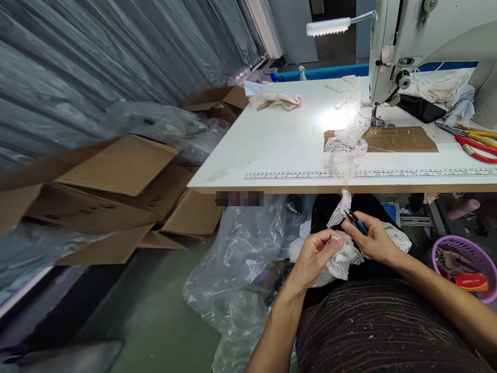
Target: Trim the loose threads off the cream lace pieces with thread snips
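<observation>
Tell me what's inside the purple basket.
The purple basket holds a red packet and a jumble of brownish scraps, too small to identify. They cover the basket's bottom, so whatever lies beneath them cannot be seen.

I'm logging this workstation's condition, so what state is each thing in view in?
Left hand: closed on bunched lace.
Right hand: closed around snips.
Snips: held; blade opening unclear.
Lace strip: draped over the table edge.
Lamp: lit.
Near carton: flaps open.
Purple basket: open-topped, contents inside.
Sewing machine: running or stopped, can't tell.
</observation>
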{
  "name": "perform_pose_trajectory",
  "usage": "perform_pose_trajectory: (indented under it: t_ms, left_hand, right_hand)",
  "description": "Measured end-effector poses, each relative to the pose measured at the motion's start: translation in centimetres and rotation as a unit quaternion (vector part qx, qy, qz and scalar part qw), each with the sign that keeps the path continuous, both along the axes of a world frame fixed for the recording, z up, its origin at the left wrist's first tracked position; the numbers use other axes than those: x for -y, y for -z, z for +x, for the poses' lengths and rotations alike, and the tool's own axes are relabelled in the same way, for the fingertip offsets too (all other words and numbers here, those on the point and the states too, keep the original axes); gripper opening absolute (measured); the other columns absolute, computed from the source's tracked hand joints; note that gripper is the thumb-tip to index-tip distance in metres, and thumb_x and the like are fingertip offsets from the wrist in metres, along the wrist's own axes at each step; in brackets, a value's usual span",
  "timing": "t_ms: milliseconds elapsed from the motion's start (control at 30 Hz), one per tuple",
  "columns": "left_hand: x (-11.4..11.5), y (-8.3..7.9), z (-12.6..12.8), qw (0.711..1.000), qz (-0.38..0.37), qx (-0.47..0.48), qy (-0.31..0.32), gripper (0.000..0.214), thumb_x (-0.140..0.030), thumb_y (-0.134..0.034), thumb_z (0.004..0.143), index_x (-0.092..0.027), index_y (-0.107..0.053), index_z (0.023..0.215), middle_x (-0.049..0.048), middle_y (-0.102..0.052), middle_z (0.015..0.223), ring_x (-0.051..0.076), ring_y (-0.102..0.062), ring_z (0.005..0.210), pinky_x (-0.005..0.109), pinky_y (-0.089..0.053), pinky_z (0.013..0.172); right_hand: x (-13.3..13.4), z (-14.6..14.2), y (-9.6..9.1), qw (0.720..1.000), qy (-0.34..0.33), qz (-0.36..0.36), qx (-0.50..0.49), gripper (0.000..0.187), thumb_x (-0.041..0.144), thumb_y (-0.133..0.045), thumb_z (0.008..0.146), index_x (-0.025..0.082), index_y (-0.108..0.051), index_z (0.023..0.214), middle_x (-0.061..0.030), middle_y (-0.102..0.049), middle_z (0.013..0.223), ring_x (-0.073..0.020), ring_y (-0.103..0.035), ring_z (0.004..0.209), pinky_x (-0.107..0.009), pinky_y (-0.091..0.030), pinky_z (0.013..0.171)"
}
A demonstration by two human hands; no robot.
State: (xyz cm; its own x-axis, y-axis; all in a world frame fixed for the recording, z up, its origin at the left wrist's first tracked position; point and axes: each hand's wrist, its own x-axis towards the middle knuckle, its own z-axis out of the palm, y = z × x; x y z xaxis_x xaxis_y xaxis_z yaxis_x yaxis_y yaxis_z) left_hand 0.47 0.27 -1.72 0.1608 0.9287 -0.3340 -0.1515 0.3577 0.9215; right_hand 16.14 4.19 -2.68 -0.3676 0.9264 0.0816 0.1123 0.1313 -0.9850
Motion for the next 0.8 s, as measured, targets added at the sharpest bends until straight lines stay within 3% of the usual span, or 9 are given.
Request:
perform_pose_trajectory:
  t_ms: [100,233,367,500,700,800]
  left_hand:
    - [0.0,-0.1,0.0,1.000,0.003,0.003,-0.003,0.032,-0.044,-0.082,0.066,-0.014,-0.069,0.068,-0.0008,-0.063,0.058,0.010,-0.052,0.054,0.021,-0.041,0.055]
    - [-0.1,-0.1,-0.1,1.000,0.002,0.001,-0.016,0.030,-0.042,-0.081,0.066,-0.014,-0.069,0.067,-0.0007,-0.064,0.058,0.010,-0.052,0.054,0.021,-0.041,0.055]
    - [-0.2,-0.1,-0.1,1.000,0.006,0.008,-0.016,0.028,-0.041,-0.080,0.067,-0.015,-0.070,0.068,-0.0001,-0.065,0.061,0.011,-0.054,0.057,0.021,-0.041,0.056]
    - [-0.2,0.0,0.0,1.000,0.000,0.007,-0.014,0.028,-0.041,-0.080,0.067,-0.016,-0.068,0.066,-0.0026,-0.060,0.057,0.009,-0.049,0.053,0.021,-0.038,0.054]
    - [-0.3,0.5,-0.1,1.000,0.009,-0.016,-0.015,0.033,-0.045,-0.079,0.068,-0.015,-0.068,0.067,-0.0017,-0.059,0.058,0.010,-0.047,0.054,0.021,-0.036,0.054]
    - [-0.4,0.3,-0.2,0.999,0.009,-0.027,-0.017,0.035,-0.047,-0.079,0.068,-0.014,-0.067,0.068,-0.0015,-0.059,0.059,0.010,-0.048,0.055,0.021,-0.036,0.054]
  right_hand:
    - [0.1,0.7,0.0,1.000,0.017,-0.024,0.011,0.052,0.070,-0.045,0.089,0.020,-0.054,0.081,0.0013,-0.051,0.070,-0.0116,-0.041,0.058,-0.025,-0.034,0.053]
    - [0.8,1.9,-0.1,0.993,-0.040,-0.042,0.102,0.064,0.072,-0.022,0.095,0.020,-0.053,0.072,-0.0002,-0.051,0.065,-0.0131,-0.043,0.057,-0.027,-0.033,0.054]
    - [1.5,1.9,-0.2,0.984,-0.073,0.005,0.163,0.058,0.065,-0.023,0.098,0.021,-0.044,0.066,0.0021,-0.045,0.058,-0.0124,-0.040,0.054,-0.027,-0.029,0.054]
    - [1.7,1.3,0.1,0.981,-0.063,0.043,0.181,0.049,0.055,-0.029,0.099,0.021,-0.047,0.067,0.0022,-0.046,0.059,-0.0121,-0.039,0.053,-0.027,-0.027,0.053]
    - [0.1,1.3,1.0,0.989,0.062,0.032,0.127,0.048,0.055,-0.032,0.097,0.020,-0.057,0.074,0.0010,-0.052,0.060,-0.0138,-0.046,0.055,-0.026,-0.035,0.056]
    - [-1.2,0.7,1.3,0.989,0.125,0.038,0.076,0.043,0.058,-0.044,0.091,0.019,-0.061,0.084,0.0003,-0.056,0.067,-0.0139,-0.048,0.057,-0.026,-0.040,0.056]
